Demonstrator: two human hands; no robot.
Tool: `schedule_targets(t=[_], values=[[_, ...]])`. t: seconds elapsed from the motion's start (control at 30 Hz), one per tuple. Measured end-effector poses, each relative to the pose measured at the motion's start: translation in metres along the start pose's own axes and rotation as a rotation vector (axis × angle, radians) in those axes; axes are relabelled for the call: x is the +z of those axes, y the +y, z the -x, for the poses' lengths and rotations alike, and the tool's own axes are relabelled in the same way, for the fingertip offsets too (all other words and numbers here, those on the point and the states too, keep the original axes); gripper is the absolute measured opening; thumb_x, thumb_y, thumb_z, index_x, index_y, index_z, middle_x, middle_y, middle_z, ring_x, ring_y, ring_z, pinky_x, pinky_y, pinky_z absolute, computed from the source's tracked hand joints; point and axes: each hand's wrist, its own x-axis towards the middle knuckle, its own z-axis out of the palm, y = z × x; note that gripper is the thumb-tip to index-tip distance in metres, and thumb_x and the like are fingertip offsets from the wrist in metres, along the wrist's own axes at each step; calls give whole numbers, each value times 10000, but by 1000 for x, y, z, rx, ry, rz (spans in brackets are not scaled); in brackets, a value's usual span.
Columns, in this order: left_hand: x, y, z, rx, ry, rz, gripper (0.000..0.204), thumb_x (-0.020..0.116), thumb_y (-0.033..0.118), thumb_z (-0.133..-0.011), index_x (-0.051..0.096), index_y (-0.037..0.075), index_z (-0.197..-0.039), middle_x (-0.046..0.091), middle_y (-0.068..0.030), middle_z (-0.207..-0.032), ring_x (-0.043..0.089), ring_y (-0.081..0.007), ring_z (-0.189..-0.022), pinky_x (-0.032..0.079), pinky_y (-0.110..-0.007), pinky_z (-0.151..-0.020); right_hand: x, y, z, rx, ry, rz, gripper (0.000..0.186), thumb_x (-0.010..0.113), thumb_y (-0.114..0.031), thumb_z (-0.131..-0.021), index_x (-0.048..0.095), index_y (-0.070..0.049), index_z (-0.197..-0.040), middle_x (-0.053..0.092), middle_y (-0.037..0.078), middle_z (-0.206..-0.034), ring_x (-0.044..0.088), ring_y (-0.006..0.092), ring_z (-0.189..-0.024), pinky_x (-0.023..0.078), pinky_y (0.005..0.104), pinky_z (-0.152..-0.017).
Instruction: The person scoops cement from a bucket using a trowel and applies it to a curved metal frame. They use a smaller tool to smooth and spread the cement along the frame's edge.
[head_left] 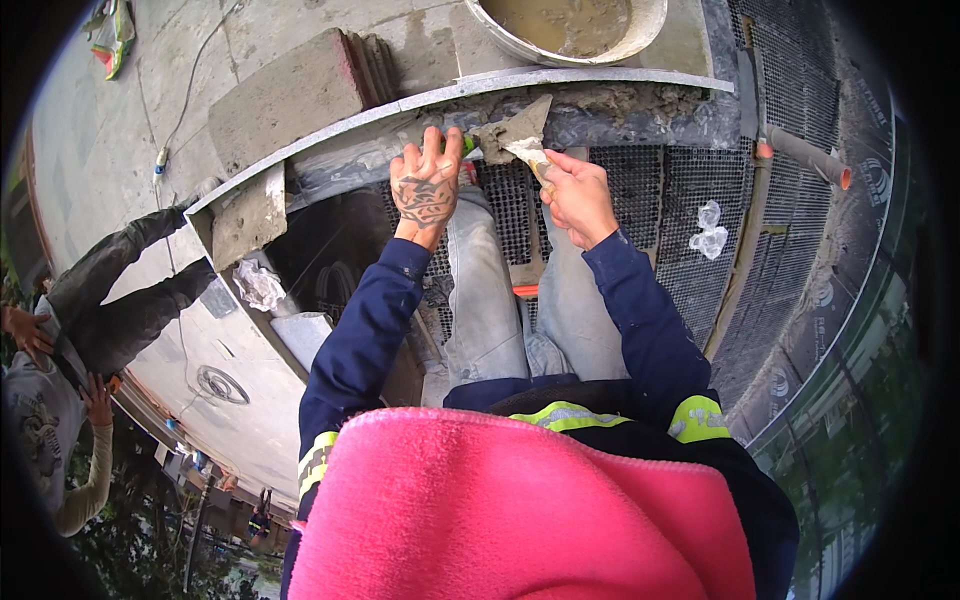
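My right hand [580,198] grips a pointing trowel [522,128] caked with grey mortar, its blade over the mortar-smeared ledge [600,125]. Just left of it, my tattooed left hand [426,195] has its fingers curled at the same ledge. A small green and black piece [468,145] shows beside those fingers; the rest of it is hidden, so I cannot make out what it is. Along the ledge's far side runs a thin pale stone edge [430,97]. Wet mortar [640,98] lies along the ledge to the right of the trowel.
Beyond the edge stand a bucket of murky water [640,45] and stacked grey slabs [300,90]. Black dimpled matting [690,190] lies below, with clear plastic pieces [709,232] on it. An orange-ended pipe [815,158] juts out at right. Another person [90,330] is at left, near a cable [180,130].
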Motion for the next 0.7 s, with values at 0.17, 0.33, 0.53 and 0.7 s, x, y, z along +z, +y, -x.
schedule_targets(t=[0.17,0.33,0.53,0.7], values=[[9,4,10,-64,-29,92,298,617,140,-785,632,150,-1083,581,-46,-948,627,-238,-741,489,-376,-607,9,-3,2,-12,30,44,458,555,-76,-903,494,27,-1344,577,76,-686,432,73,-437,296,238,-366],[5,8,6,-135,-74,78,285,643,110,-755,631,162,-1035,589,-55,-945,644,-262,-732,503,-394,-613,0,21,-8,-398,198,519,459,609,-116,-853,546,121,-1241,690,249,-959,694,249,-801,534,317,-698],[-3,33,-11,-237,-236,4,189,660,186,-801,655,49,-931,592,-99,-935,666,-277,-738,532,-371,-602,52,70,-6,-379,330,152,470,564,-106,-885,496,153,-1271,641,275,-1148,651,286,-1050,486,324,-906],[-5,45,-11,-341,-274,230,257,719,218,-726,642,57,-911,598,-148,-938,681,-311,-728,551,-399,-608,74,74,-11,-569,413,116,482,550,-10,-892,432,167,-1325,623,216,-1188,630,188,-986,483,258,-866]])
